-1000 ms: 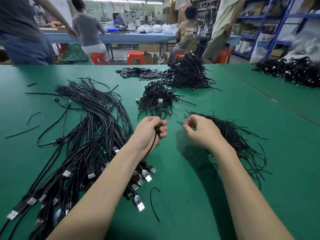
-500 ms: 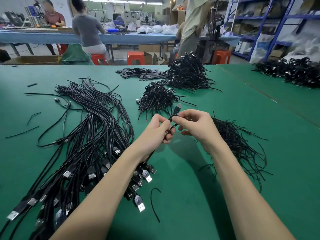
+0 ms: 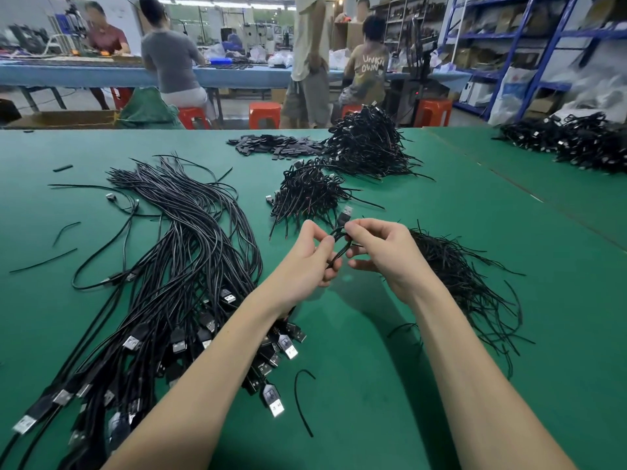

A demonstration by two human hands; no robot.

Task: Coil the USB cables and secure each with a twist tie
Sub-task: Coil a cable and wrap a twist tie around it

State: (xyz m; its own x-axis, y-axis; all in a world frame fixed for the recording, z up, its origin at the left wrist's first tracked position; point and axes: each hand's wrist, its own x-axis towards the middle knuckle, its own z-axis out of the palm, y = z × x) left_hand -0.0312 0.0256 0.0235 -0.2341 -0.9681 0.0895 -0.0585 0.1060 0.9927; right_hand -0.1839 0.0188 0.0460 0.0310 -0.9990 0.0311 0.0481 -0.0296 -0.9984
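Green felt-like table spanning the whole foreground, matte and flat, with a seam running along its right side. Loose USB cables form the largest mass on it — long, glossy black strands fanned at left, their rectangular metal-tipped plugs bunched near the left forearm. Twist ties, thin black wires, lie in a frayed heap just right of the right hand. Coiled, tied bundles sit in a small pile beyond the hands and a taller mound behind it; flat black pieces are spread to that mound's left. A seated person's shirt beyond the table reads "UNKN OWN".

Left hand is clenched around a folded cable, held above the table between the two hands. Right hand pinches the same cable near its top, where the silver USB plug sticks up — a tie there cannot be told apart from the strands. One stray curved tie lies near the forearms.
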